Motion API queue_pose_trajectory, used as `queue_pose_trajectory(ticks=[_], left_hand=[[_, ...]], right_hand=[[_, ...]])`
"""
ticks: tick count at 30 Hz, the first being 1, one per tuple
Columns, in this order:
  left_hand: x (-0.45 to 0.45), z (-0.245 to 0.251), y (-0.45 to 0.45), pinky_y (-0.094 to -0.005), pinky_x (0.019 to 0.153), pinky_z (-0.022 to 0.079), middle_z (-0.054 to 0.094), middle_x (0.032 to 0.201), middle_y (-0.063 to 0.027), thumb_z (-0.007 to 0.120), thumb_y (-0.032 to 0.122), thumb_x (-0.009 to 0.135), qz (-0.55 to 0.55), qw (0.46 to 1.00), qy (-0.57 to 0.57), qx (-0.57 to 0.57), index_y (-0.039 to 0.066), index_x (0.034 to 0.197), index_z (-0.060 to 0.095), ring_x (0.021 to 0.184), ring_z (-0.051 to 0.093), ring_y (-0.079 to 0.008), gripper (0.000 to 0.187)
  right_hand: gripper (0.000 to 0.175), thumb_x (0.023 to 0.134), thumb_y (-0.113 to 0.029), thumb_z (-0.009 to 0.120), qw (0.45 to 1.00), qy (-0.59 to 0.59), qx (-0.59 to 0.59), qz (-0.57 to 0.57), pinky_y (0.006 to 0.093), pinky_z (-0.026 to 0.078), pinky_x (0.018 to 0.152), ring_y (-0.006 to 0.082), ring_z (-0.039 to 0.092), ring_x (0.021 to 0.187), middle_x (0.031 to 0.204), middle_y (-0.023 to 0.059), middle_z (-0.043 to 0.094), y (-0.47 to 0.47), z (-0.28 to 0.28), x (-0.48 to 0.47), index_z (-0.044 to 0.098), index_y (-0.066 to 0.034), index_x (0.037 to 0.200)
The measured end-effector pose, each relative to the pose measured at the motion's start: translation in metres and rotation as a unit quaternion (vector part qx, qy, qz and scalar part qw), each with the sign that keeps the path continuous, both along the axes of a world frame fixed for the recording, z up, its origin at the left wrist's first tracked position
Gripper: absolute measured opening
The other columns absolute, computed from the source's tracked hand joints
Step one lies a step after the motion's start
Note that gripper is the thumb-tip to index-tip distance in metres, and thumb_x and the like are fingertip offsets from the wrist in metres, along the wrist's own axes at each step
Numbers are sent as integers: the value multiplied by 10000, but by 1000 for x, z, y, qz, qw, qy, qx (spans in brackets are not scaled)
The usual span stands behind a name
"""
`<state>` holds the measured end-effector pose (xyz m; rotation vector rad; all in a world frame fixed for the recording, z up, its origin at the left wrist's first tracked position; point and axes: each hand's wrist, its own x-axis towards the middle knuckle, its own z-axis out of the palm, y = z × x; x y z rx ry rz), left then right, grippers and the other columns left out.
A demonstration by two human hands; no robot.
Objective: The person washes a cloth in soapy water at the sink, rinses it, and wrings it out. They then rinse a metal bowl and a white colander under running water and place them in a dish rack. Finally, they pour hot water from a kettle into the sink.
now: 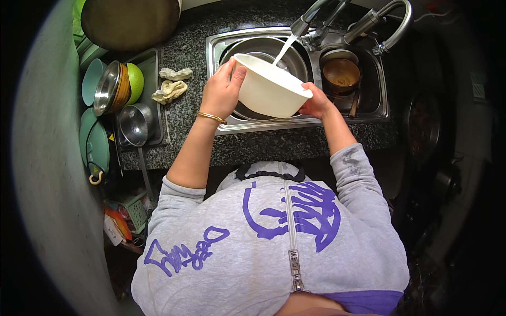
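A white plastic bowl [269, 89] is held tilted over the left basin of a steel double sink [261, 127]. My left hand [225, 87] grips its left side, thumb near the rim. My right hand [315, 102] holds its right side, with some fingers hidden beneath. Water runs from a chrome faucet [301, 25] into the bowl. Below it, a large round metal basin [253, 45] sits in the sink, partly covered by the bowl. What lies inside the white bowl cannot be made out.
A brown bowl [341, 74] is in the right basin, under a second curved faucet [403, 19]. At left are stacked bowls [112, 89], a steel ladle [135, 124] and a metal tray [159, 130]. Crumpled cloths [170, 91] lie on the granite counter [189, 134]. A pan [423, 122] stands right.
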<state>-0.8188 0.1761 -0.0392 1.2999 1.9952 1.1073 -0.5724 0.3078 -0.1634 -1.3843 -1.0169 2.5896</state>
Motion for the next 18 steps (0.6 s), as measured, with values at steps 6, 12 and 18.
queue_pose_trajectory(ticks=[6,12,18], left_hand=[[20,28,-10,-426,1015,384,514,1328,-181,546,338,919,-56,958,272,67,57,1295,534,1223,480,-373,470],[-7,-45,-17,-393,851,471,576,1077,-136,569,61,842,50,989,138,-13,132,1456,314,1010,558,-288,668],[-21,-128,15,-298,709,471,563,1068,-26,579,90,822,106,904,-335,-245,176,1426,345,892,537,-140,653]], right_hand=[[434,921,-103,420,971,168,-15,-169,448,493,946,303,564,1139,1258,172,536,-24,-30,-52,381,16,1337],[362,958,-108,456,928,162,159,-295,421,528,854,257,582,1100,1202,71,570,9,-21,-69,429,-101,1320],[535,848,-144,485,735,-237,635,17,317,438,938,239,591,1075,1160,97,617,36,37,-56,424,-53,1371]])
